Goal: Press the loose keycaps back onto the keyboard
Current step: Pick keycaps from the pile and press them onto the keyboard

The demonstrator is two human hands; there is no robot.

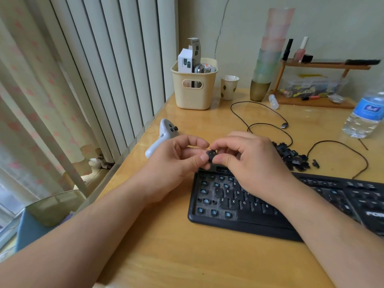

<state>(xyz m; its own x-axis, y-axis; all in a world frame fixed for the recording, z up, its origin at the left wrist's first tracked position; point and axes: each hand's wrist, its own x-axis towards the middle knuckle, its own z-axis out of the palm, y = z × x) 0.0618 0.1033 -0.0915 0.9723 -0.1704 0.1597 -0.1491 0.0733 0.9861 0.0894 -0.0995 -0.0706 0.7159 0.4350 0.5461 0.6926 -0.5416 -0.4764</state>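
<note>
Above the far left corner of the keyboard (270, 204), in the single head view, both of the person's hands meet around one small black keycap (211, 155). The left hand (176, 161) holds it from the left with thumb and curled fingers closed on it, and the right hand (245, 161) pinches it from the right between thumb and forefinger, so the cap sits right at the fingertips of both, lifted clear of the keyboard rather than seated on it. Which face of the cap points down cannot be told. By the look of things the task is only partly done: a band of lettered keys in the middle of the keyboard's left half is already in place, while the leftmost columns, the bottom-left row and some spots along the top show bare blue-tipped switch stems (204, 201) with no caps. Some places on the keyboard's right half appear open as well, though blur makes that uncertain. Behind the keyboard, just past its far edge and partly hidden by the right hand, a heap of loose keycaps (291, 156) waits on the desk (187, 256), so many presses seem to remain. The held cap hovers close above the bare stems at the keyboard's top left, which suggests it is being turned or read before being set down. A white controller (164, 134) lies on the desk to the left of the keyboard.
</note>
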